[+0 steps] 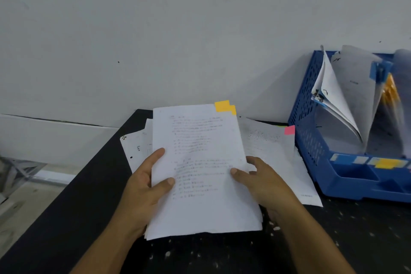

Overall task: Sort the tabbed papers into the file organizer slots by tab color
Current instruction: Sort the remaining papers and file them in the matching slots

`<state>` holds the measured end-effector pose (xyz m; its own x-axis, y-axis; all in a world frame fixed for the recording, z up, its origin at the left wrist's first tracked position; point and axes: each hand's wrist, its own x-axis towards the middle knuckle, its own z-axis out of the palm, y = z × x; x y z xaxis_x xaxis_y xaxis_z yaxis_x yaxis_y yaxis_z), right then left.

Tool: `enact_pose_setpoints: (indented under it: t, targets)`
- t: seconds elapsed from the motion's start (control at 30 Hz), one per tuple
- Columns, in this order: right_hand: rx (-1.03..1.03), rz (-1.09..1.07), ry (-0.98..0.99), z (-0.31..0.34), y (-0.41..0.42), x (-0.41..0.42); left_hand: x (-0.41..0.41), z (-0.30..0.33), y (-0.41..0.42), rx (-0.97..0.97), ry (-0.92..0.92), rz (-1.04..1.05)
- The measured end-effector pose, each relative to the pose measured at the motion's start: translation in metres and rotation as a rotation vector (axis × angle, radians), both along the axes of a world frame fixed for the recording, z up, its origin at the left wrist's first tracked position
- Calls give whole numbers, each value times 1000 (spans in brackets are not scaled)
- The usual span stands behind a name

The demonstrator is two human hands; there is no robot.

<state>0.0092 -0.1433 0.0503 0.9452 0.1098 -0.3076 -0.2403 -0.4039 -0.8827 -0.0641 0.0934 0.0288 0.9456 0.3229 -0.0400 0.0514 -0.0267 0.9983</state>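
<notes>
Papers (198, 162) with yellow tabs (223, 106), mid-frame, are pinched by left hand (142, 187) and right hand (264, 181); loose sheets could slip, missing the organizer (315, 140) at right.

Two bare forearms — no sleeves (nothing worn), left hand (144, 181), right hand (262, 181).

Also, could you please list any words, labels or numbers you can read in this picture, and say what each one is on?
None can be read.
Top sheet held by left hand and right hand: printed lines, too blurred.
Sheet with pink tab: faint print, a small mark near its lower corner, unreadable.
Papers in the blue file organizer: dark marks, blurred.
Coloured labels on its front: no legible text.
</notes>
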Motion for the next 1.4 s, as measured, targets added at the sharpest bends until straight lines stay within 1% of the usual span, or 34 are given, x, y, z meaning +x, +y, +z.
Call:
enact_pose_setpoints:
  t: [0.07,0.1,0.17,0.27,0.33,0.43,0.5,0.6,0.67,0.83,1.03,1.13,1.23,1.33,1.4]
  targets:
    - [49,-51,-26,-2,-12,3,3,2,-11,56,-11,-13]
    - [40,-76,-52,-2,-18,3,6,2,-17,132,-15,-11]
    - [-35,-125,-108,-2,-31,5,10,3,-31,315,7,-19]
    - [-206,-189,-118,-6,-50,9,15,-6,-46,515,25,-74]
    - [-303,-228,-118,-7,-60,9,20,-15,-53,710,89,-142]
    - [-405,-256,-178,-7,-68,5,34,-23,-61,1008,265,-165]
    - [-465,-268,-202,-8,-69,2,39,-26,-62,1111,351,-164]
    - [-487,-265,-221,-10,-71,1,41,-31,-52,1205,393,-173]
    - [-479,-283,-220,-10,-73,2,41,-31,-42,1198,388,-179]
    - [-468,-281,-220,-10,-75,0,40,-32,-26,1078,320,-143]
    - [-390,-293,-239,-12,-77,-1,41,-37,-24,1082,254,-105]
    - [-370,-293,-229,-11,-76,-2,42,-37,-24,1040,235,-78]
    - [-320,-289,-238,-10,-75,-3,40,-29,-24,904,205,20]
    - [-218,-288,-240,-11,-72,-3,35,-10,-31,628,45,120]
    - [-152,-284,-234,-14,-69,-3,31,3,-41,537,-38,105]
